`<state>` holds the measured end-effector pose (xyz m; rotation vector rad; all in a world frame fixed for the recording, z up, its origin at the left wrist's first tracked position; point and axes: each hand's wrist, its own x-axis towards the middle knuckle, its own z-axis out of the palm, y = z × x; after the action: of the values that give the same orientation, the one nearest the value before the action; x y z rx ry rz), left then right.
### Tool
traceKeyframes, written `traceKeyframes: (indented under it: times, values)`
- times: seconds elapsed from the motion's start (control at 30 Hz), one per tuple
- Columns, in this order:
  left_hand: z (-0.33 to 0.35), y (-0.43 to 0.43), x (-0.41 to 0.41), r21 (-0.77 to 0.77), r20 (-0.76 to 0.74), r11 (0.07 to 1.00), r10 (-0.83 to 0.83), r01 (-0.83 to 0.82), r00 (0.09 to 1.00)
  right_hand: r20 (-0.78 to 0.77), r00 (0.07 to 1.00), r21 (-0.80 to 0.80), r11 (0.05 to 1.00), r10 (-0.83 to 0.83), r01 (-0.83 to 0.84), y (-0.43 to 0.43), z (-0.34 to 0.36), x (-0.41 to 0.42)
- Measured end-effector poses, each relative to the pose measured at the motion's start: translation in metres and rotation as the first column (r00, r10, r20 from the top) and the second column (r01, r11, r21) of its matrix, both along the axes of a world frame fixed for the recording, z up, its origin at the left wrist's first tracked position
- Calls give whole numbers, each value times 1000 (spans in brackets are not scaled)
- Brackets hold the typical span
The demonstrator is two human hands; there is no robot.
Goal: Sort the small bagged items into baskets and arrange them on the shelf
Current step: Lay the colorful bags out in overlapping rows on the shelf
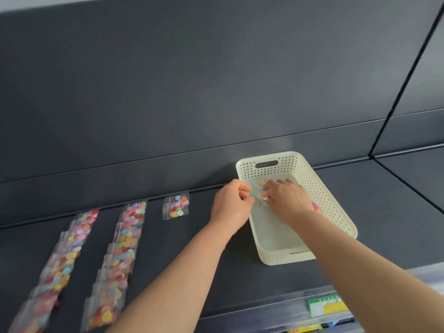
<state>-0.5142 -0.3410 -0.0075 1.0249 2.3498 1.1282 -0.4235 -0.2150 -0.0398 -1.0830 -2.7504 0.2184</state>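
Note:
A cream perforated basket (336, 200) stands on the dark shelf at the right. Over its left rim both hands meet on a clear bag of coloured buttons (260, 192). My left hand (231, 205) pinches the bag's left edge from outside the basket. My right hand (288, 200) reaches into the basket and holds the bag's right side, covering much of it. More button bags (316, 207) peek out beneath my right wrist. Left of the basket a small stack of button bags (176, 207) lies alone, and two long overlapping rows of button bags (125, 248) (64, 260) run toward me.
The shelf's dark back panel (216, 92) rises right behind the basket. A green and yellow price label (328, 306) sits on the shelf's front edge at the lower right. Bare shelf surface (396, 224) lies to the right of the basket.

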Motion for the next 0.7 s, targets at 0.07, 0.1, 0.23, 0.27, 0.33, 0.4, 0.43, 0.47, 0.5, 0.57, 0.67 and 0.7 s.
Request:
traceKeyframes:
  times: [0.07, 0.1, 0.23, 0.27, 0.33, 0.4, 0.43, 0.47, 0.5, 0.57, 0.67, 0.7]
  values:
    - [3, -4, 1, 11, 12, 1000, -9, 9, 1000, 68, 996, -14, 999, 49, -48, -2, 0, -2]
    - [4, -6, 1, 18, 12, 1000, -11, 10, 1000, 104, 993, 20, 999, 47, -50, -3, 0, -2]
    - [7, -15, -3, 54, 15, 998, 18, -19, 1000, -26, 998, 62, 996, -62, 63, -9, 7, -2]
    - [7, -17, -4, 60, 23, 998, 24, -25, 999, -137, 984, 3, 993, -114, 116, -11, 12, -1]
    - [9, -24, -7, 75, 55, 997, 30, -34, 998, -386, 888, -229, 958, -251, 171, -19, 30, -1]
    - [11, -31, -10, 116, 143, 991, 51, -68, 988, -566, 727, -499, 864, -389, 74, -33, 50, -4]
    - [13, -34, -11, 141, 223, 986, 62, -95, 973, -616, 648, -606, 795, -448, -27, -42, 58, -7]
    - [16, -38, -12, 158, 332, 980, 67, -125, 941, -635, 594, -684, 717, -493, -136, -51, 64, -10]
    - [19, -41, -14, 165, 464, 974, 64, -157, 884, -642, 564, -728, 645, -519, -233, -62, 69, -13]
    - [23, -50, -19, 174, 678, 963, 36, -207, 734, -647, 544, -755, 549, -534, -359, -80, 71, -20]
    - [18, -66, -31, 228, 777, 931, 1, -284, 629, -634, 559, -771, 497, -535, -398, -98, 63, -31]
    - [15, -72, -36, 246, 782, 914, 11, -324, 623, -616, 572, -784, 486, -541, -385, -103, 57, -34]
